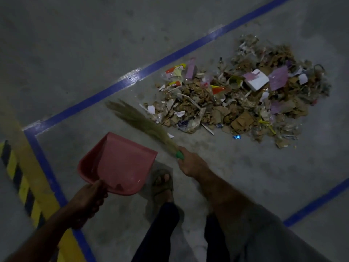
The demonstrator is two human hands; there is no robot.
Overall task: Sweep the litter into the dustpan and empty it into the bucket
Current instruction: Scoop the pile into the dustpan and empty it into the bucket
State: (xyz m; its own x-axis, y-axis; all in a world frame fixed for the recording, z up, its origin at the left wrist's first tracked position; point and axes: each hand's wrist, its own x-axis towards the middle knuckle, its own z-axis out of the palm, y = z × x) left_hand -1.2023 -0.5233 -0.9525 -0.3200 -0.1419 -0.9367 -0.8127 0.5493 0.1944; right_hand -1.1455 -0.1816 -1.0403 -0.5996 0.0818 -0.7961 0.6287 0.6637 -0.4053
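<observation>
nearest the camera, two dark trouser legs (160, 233) run down to a sandalled foot (163, 183) planted on the grey concrete floor (245, 176), its toes pointing toward the litter. the left hand (88, 197) is clenched round the handle of a pink dustpan (117, 163), fingers curled under it and thumb on top; the pan is held up off the floor, tilted, its open mouth facing away from the person, and nothing can be made out inside it beyond a dark smudge near the handle end. just right of the pan, the right hand (190, 163) grips the green handle of a grass broom (143, 122), fingers wrapped tight. the broom's bristles fan out up and to the left, blurred, their far side brushing the near-left edge of the litter pile (239, 97). the pile lies well beyond the pan, spread across the floor: torn brown cardboard, white scraps, pink paper, orange and yellow wrappers, clear plastic. a small blue scrap (236, 137) sits apart on its near side. a blue floor line (170, 57) passes just behind the pile and turns a corner at left, beside a yellow and black hazard stripe (20, 178). the bucket is out of view. between pan and pile stands only the broom head.
</observation>
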